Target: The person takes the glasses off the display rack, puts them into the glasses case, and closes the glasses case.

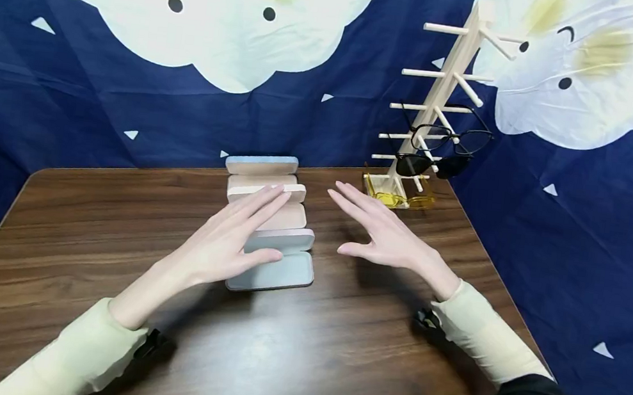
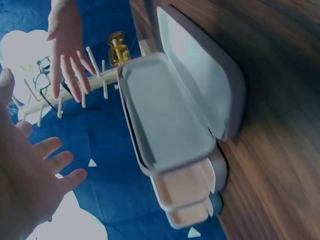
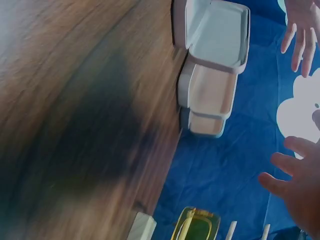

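Observation:
Three glasses cases with their lids up stand one behind another on the table. The nearest glasses case (image 1: 279,272) is pale blue-grey inside; the middle glasses case (image 1: 286,218) and the far glasses case (image 1: 262,165) have cream-pink linings. Over the left side of this row hovers my left hand (image 1: 234,237), fingers extended and thumb apart, holding nothing and partly covering the cases in the head view. My right hand (image 1: 387,232), likewise empty with straight fingers, is held between the cases and a wooden glasses rack (image 1: 461,55). In the left wrist view, the nearest case's tray (image 2: 167,110) has nothing in it.
On the rack at the back right hang black-framed glasses (image 1: 455,137), dark sunglasses (image 1: 412,164) and yellow glasses (image 1: 390,199). Its pegs stick out sideways and forward. A blue cloth (image 1: 130,94) with clouds hangs behind and right of the brown wooden table (image 1: 335,354).

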`<action>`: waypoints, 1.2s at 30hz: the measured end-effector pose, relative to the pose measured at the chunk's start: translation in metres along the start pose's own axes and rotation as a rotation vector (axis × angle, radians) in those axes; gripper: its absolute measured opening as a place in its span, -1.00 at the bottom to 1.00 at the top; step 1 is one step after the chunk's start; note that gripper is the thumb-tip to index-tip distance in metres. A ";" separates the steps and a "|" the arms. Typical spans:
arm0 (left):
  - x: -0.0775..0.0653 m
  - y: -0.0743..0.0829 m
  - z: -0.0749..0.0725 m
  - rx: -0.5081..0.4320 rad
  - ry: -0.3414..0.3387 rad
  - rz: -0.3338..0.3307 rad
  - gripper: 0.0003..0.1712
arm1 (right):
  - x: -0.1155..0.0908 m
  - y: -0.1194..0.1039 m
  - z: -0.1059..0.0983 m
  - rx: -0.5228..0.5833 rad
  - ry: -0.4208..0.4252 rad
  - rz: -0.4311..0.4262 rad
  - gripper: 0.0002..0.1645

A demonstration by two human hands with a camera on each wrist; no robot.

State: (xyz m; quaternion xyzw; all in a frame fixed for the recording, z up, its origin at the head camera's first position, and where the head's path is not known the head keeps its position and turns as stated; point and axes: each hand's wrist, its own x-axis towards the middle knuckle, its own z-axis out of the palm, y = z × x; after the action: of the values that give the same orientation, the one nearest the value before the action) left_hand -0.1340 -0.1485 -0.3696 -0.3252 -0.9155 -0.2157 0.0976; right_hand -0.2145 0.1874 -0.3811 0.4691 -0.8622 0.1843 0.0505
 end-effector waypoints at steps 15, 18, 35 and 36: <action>0.029 0.022 0.022 -0.351 0.011 -0.083 -0.05 | -0.038 0.018 -0.015 0.180 0.063 0.226 0.08; 0.036 0.027 0.026 -0.394 -0.001 -0.114 -0.10 | -0.046 0.023 -0.016 0.212 0.088 0.232 0.00; 0.079 0.057 0.066 -0.730 0.013 -0.216 -0.20 | -0.084 0.054 -0.019 0.382 0.276 0.257 -0.32; 0.081 0.058 0.069 -0.737 0.012 -0.225 -0.20 | -0.086 0.057 -0.019 0.404 0.282 0.267 -0.35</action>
State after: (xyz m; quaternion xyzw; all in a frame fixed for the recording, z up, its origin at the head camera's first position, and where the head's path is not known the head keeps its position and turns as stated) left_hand -0.1620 -0.0311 -0.3856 -0.2348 -0.8059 -0.5417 -0.0449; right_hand -0.2153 0.2903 -0.4011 0.3217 -0.8465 0.4212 0.0508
